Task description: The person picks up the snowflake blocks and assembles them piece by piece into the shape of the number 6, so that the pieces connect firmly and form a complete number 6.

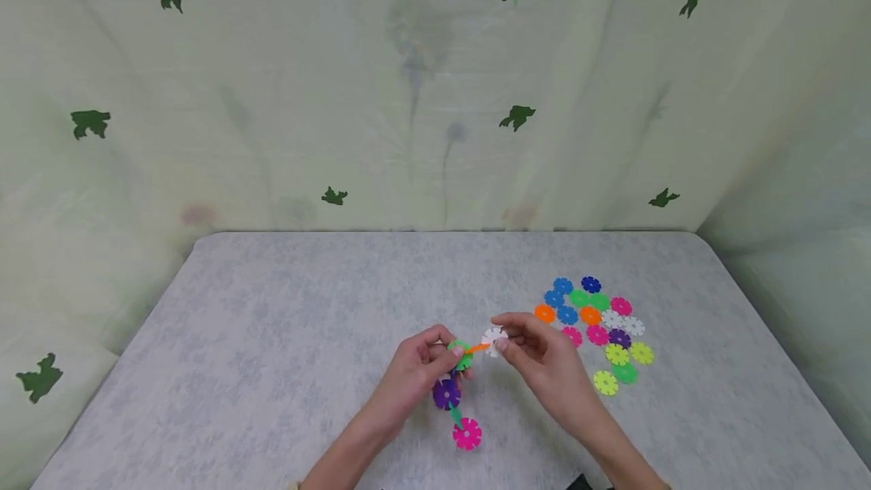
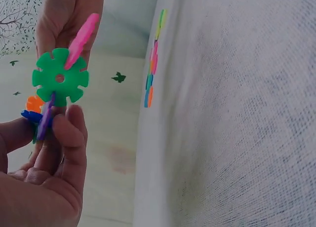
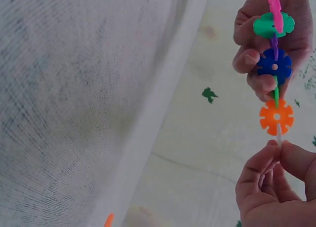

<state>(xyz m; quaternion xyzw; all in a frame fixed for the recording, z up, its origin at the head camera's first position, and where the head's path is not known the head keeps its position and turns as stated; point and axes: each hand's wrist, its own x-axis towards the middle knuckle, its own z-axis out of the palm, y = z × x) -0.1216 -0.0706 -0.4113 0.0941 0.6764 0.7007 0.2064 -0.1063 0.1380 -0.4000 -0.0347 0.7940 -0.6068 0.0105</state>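
Observation:
My left hand (image 1: 416,369) grips a chain of notched plastic snowflake discs, thumb against the light green disc (image 1: 465,363). Below it hang a purple disc (image 1: 446,393), a darker green disc (image 2: 69,86) and a pink disc (image 1: 467,434). A dark blue disc (image 3: 283,74) shows between the purple and light green ones, partly covered by fingers. From the light green disc an orange disc (image 3: 267,119) points toward my right hand (image 1: 554,369). Thumb and fingertips of that hand pinch a white disc (image 1: 493,333), whose edge meets the orange disc's slot.
To the right on the grey cloth-covered table (image 1: 272,339) lie several loose discs, among them a blue disc (image 1: 567,314), a yellow disc (image 1: 605,383) and a purple disc (image 1: 620,338). A pale curtain (image 1: 340,97) with green leaf prints stands behind the table.

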